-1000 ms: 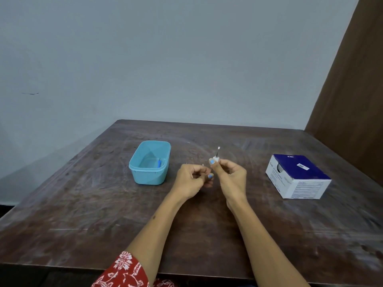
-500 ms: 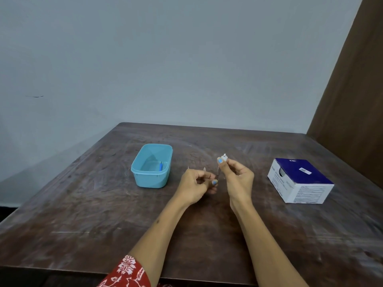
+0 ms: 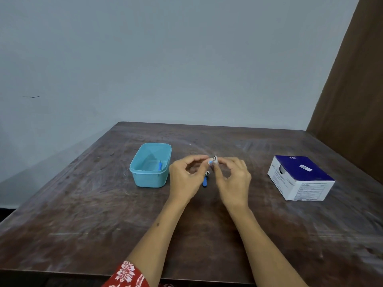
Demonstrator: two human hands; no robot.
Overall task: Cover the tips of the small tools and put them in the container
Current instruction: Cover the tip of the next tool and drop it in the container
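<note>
Head view is showing the table [image 3: 83, 214], then the blue container [image 3: 150, 165] already holding one capped tool [image 3: 159, 165]. Both hands are now meeting: the left hand [image 3: 186, 179] and right hand [image 3: 233, 181] are pinching a small tool [image 3: 214, 160], possibly seating its cap. Half a second ago they were apart, so capping is underway.

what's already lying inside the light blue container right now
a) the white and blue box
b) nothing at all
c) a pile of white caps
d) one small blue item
d: a single small blue item lies on the floor of the light blue container, near its right wall; the white and blue box sits apart on the table, to the right.
</note>
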